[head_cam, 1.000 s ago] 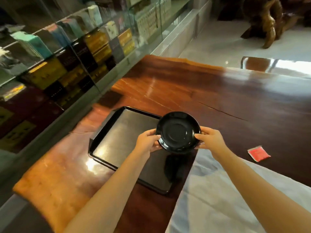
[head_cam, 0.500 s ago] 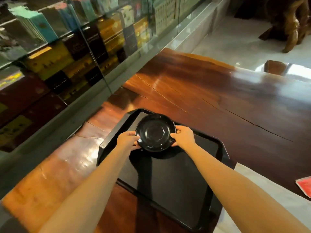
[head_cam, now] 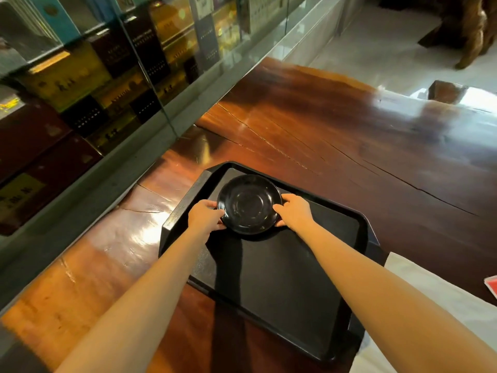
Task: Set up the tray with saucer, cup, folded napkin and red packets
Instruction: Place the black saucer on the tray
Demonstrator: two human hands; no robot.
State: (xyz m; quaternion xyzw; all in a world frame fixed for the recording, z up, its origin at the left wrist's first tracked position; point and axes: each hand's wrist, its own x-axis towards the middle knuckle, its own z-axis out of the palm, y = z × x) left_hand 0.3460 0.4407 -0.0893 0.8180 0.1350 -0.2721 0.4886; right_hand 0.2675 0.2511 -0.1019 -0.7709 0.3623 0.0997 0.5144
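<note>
A glossy black saucer [head_cam: 249, 203] sits low over the far left part of the black tray [head_cam: 285, 278]; whether it touches the tray floor I cannot tell. My left hand [head_cam: 205, 216] grips its left rim and my right hand [head_cam: 293, 210] grips its right rim. A white cloth napkin [head_cam: 441, 300] lies spread on the table to the tray's right. One red packet [head_cam: 492, 289] shows partly at the right edge, on that cloth. No cup is in view.
The tray lies on a polished dark wooden table [head_cam: 349, 146] with cracks running across it. A glass display case [head_cam: 107, 76] full of boxes runs along the left side. Pale floor and a carved wooden piece [head_cam: 468, 25] lie beyond the table's far end.
Both hands carried the saucer leftward from beside the tray to over its far left part and lowered it. My view shifted right over the tray.
</note>
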